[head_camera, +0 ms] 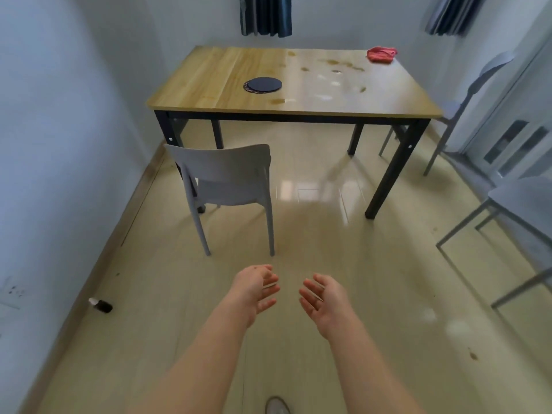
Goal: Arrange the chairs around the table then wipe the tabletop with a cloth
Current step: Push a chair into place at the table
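Observation:
A wooden table [209,76] with black legs stands ahead, its top marked with brownish stains on the right half. A crumpled red cloth [381,54] lies at its far right corner. One grey plastic chair [224,177] stands at the table's near left, its back toward me. A second grey chair [475,94] is at the table's right side, and a third [519,204] stands apart at the right edge of view. My left hand [258,289] and right hand [324,297] hover empty over the floor, fingers relaxed, short of the near chair.
A round dark mat [264,84] lies on the tabletop's middle. A small dark bottle [101,305] lies on the floor by the left wall. Walls close in left and right; dark curtains [265,14] hang behind. The glossy tiled floor stretches between me and the table.

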Motion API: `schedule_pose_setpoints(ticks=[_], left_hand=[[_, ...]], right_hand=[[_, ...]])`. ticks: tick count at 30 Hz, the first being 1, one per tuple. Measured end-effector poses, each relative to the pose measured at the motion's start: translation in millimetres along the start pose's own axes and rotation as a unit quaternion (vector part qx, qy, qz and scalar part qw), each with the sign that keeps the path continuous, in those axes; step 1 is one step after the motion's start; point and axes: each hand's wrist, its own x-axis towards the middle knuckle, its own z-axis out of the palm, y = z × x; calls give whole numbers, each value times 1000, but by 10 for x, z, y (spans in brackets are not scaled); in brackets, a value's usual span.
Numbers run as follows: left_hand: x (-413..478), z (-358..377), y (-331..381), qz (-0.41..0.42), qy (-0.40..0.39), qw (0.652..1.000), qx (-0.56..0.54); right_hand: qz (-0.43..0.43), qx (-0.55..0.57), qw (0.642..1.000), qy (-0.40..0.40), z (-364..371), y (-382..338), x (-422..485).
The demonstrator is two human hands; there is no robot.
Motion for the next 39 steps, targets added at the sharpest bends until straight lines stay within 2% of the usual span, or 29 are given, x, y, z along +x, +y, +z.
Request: schedule_pose_setpoints(ticks=[6,13,19,23,24,27,34,35,39], left_hand=[[-536,2,-596,25,22,999,20],[-1275,3,-1643,14,17,1000,22],[-1962,448,-2364,8,-45,998,52],[-2343,937,-2809,8,-87,990,111],[-2533,1256,-2990,13,-101,986,134],[-2725,1652,-3212,25,-123,982,139],[-3779,3432,-4544,14,-227,962,152],[-3846,3511,-4603,10,-239,960,147],[-4536,4417,-5333,-5,-289,936,201]], right_hand=[[11,24,1000,8,-596,438,-380],[25,15,999,25,-1508,1194,-1049],[12,57,995,76,-2518,1440,-1627],[-5,112,990,85,-3214,1407,-1932],[-22,132,987,92,-3618,1381,-2079],[-33,152,982,105,-4135,1348,-2285],[-110,242,945,190,-6537,1200,-3154],[-119,243,943,195,-6641,1173,-3195],[-143,287,913,253,-7830,1212,-3647]])
